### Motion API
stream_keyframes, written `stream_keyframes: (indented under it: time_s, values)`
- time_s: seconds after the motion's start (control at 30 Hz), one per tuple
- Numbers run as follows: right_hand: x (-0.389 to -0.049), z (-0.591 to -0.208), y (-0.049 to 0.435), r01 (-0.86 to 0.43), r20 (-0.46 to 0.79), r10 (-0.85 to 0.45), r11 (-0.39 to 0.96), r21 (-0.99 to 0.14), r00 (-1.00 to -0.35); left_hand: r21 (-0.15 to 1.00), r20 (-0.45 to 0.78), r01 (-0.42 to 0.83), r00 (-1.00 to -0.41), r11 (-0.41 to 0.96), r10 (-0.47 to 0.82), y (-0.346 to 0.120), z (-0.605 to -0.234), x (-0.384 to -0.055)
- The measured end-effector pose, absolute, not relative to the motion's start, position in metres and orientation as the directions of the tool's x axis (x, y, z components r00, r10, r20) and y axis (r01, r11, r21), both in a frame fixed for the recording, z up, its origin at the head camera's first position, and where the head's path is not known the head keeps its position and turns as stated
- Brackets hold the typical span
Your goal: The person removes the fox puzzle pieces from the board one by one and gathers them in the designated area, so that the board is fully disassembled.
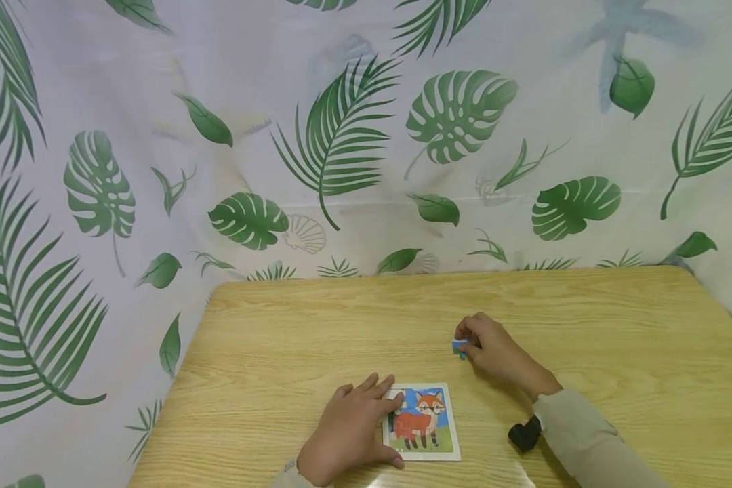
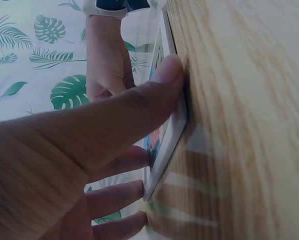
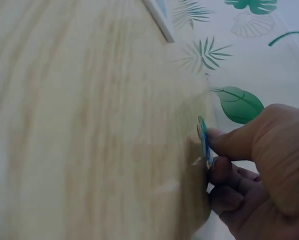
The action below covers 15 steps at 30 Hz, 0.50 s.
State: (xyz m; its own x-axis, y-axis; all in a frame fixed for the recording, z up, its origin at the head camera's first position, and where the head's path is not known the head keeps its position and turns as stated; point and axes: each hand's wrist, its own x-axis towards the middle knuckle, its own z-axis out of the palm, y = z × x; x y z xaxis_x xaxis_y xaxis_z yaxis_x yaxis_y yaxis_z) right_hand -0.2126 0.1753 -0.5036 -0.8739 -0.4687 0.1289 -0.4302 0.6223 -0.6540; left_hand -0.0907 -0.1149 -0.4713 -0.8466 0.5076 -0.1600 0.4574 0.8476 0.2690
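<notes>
- Leaf-print sheeting (image 1: 250, 163) hangs behind and beside your work; palm fronds, monstera leaves, faint shells. Wood-grain tabletop (image 1: 280, 325) runs up to it.
- Fox jigsaw puzzle (image 1: 421, 423) lies flat toward your side of the table, its white frame (image 1: 430, 457) around the picture: orange fox, blue sky, green ground.
- Your left hand (image 1: 354, 427) rests across the puzzle's left side. Fingers spread, none pinching; thumb laid on the near edge, fingertips at the far left corner, one reaching onto the picture. Likely reason: a wide span like this keeps a light board from sliding or turning.
- That hand covers much of the puzzle's left part; you cannot tell from above whether every piece beneath is seated.
- Your right hand (image 1: 494, 349) is beyond the puzzle and off to its right, well apart from it. Thumb and forefinger pinch a blue-and-green jigsaw piece (image 1: 457, 347); the other fingers curl in behind.
- Right wrist view shows that piece nearly edge-on, gripped by its rim. Such a hold probably suits a thin piece and leaves much of its face uncovered. Contact with the wood: cannot tell.
- Black wrist-worn device (image 1: 524, 435) sits at your right cuff, beside the pale sleeve (image 1: 592, 434).
</notes>
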Motion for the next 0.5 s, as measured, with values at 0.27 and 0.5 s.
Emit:
stream_keyframes:
  time_s: [0.27, 0.5]
  values:
    - [-0.212, -0.502, 0.173, -0.411, 0.101, -0.466, 0.631, -0.658, -0.879, 0.256, -0.159, 0.452, -0.852, 0.855, 0.498, -0.114, -0.472, -0.090]
    - [-0.195, -0.487, 0.158, -0.494, 0.179, -0.502, 0.613, -0.617, -0.846, 0.268, -0.159, 0.450, -0.852, 0.852, 0.499, -0.113, -0.473, -0.092]
